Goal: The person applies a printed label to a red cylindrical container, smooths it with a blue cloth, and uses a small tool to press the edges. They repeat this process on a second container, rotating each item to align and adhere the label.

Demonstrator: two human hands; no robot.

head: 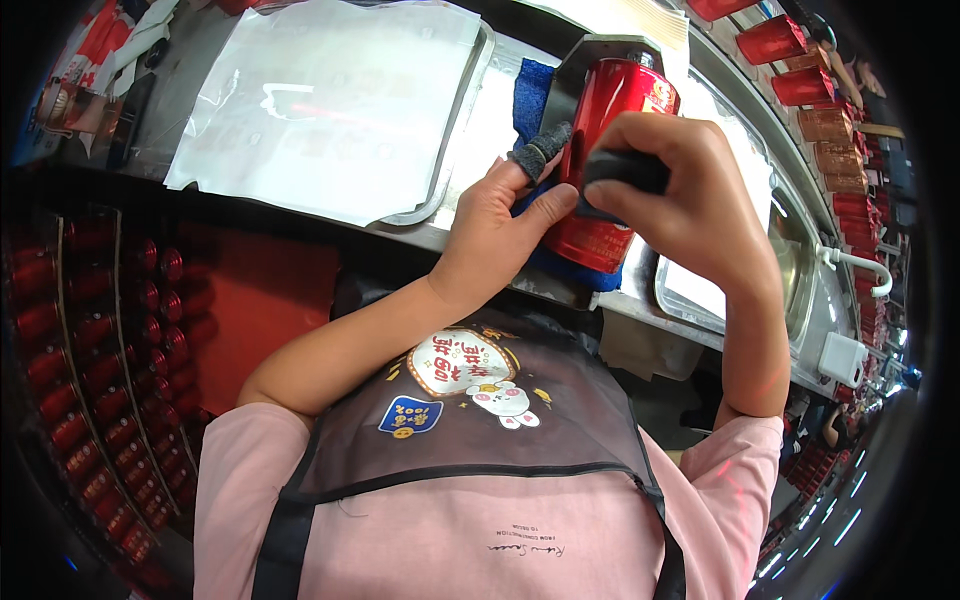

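A shiny red bottle [600, 142] with printed decoration lies on its side in a metal holder [559, 94], over a blue cloth [531, 97]. My left hand [506, 202] rests at the bottle's near left side, thumb against it and a dark knitted cover on one finger. Above the bottle, my right hand [675, 187] grips a dark, blurred object [628, 171] between thumb and curled fingers. That object's kind cannot be told, and the hand hides part of the bottle.
White sheets [337, 97] lie on a metal tray to the left. Beyond my right arm are another tray [667, 292] and a white hook-shaped pipe [870, 266]. Rows of red containers [90, 360] fill racks at the lower left; more line the right side. A glass jar [71, 109] stands far left.
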